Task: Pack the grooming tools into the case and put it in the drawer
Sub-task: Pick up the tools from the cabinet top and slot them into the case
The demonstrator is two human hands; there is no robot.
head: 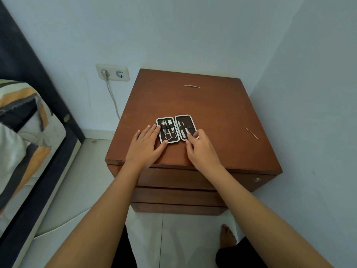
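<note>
A small grooming case [176,118] lies open on top of a brown wooden drawer cabinet [212,105]. Its left half holds scissors [170,135], a clipper and another tool under straps. The right half holds thin metal tools. My left hand [147,145] lies flat, fingers spread, touching the case's left edge. My right hand [199,147] pinches a slim metal tool [185,130] in the right half. Two loose tools lie on the cabinet top: a flat metal file [192,86] near the back and a thin pick [251,132] at the right.
The cabinet has three shut drawers [179,180] in front, with a round lock [257,180] on the top one. Walls stand close behind and to the right. A bed [25,136] is at the left, beside a wall socket with a plugged cable [113,97]. My foot [228,236] is on the floor.
</note>
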